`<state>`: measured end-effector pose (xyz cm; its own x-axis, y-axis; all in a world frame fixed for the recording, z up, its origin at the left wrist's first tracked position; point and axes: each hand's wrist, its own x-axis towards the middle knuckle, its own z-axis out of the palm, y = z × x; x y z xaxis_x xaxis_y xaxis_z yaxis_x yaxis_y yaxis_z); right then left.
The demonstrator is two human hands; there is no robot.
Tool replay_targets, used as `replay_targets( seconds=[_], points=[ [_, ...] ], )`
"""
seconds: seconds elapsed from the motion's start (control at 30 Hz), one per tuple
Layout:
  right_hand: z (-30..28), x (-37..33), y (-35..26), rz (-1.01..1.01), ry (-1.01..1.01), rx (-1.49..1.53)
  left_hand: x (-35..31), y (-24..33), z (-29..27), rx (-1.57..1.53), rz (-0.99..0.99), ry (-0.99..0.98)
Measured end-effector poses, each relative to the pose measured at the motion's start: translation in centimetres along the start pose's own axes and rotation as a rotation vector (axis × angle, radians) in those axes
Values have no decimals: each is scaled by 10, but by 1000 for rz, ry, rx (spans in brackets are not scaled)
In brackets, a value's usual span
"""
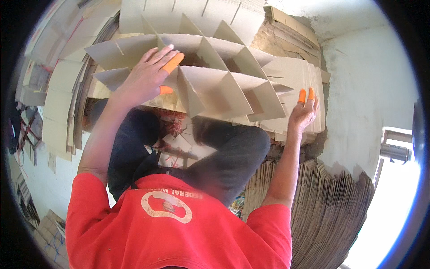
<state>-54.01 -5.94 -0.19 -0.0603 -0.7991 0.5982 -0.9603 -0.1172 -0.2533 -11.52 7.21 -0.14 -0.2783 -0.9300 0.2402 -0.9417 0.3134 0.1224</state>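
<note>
A cardboard partition grid [215, 85] stands in front of the person, just beyond the bent knees, its thin grey-tan panels crossing at slots to form open cells. Two long panels run from left to right, and several shorter ones cross them at a slant; an unfilled slit shows near the left end of the farther long panel.

The left hand [150, 76] lies over the left part of the grid, fingers extended close together and thumb parted from them; whether this grip pinches a panel, I cannot tell. Orange finger cots [172, 63] cover its index finger and thumb.

The right hand [303, 115] is at a stack of slotted cardboard sheets [291, 71] just right of the grid, fingers pointing away over the top sheet. Two of them wear orange cots too; whether that grip is spread or pinching a sheet cannot be told.

Beyond the grid lies a pale slotted sheet [197, 15]. More cardboard is stacked at the left [60, 98], and a dense row of cardboard pieces [327, 210] fills the lower right, below a whitish wall [367, 89]. The person wears a red shirt [179, 237] and dark trousers [228, 157].
</note>
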Motion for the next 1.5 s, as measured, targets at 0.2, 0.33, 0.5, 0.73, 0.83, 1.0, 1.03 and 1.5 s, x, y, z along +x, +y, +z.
replay_targets(
  seconds=[0.2,0.33,0.5,0.73,0.83,1.0,1.03,1.5],
  points=[
    [23,-20,93,148,-329,-547,7,-4,-6,-28,6,-63],
    [25,-4,130,197,-391,-365,0,-10,0,-70,-45,12],
    [10,5,119,413,-382,-274,-13,-21,-5,-59,-59,222],
    [-54,34,36,319,215,51,-53,-61,-15,13,-166,324],
    [-93,55,-45,-68,407,235,-72,-73,-13,-6,-237,343],
    [-118,55,-167,-319,-108,867,-87,-87,-2,-140,-318,385],
    [-119,45,-190,-357,-180,764,-88,-90,1,-170,-310,376],
    [-76,4,-324,-492,-685,866,-84,-85,5,-311,-230,542]
  ],
)
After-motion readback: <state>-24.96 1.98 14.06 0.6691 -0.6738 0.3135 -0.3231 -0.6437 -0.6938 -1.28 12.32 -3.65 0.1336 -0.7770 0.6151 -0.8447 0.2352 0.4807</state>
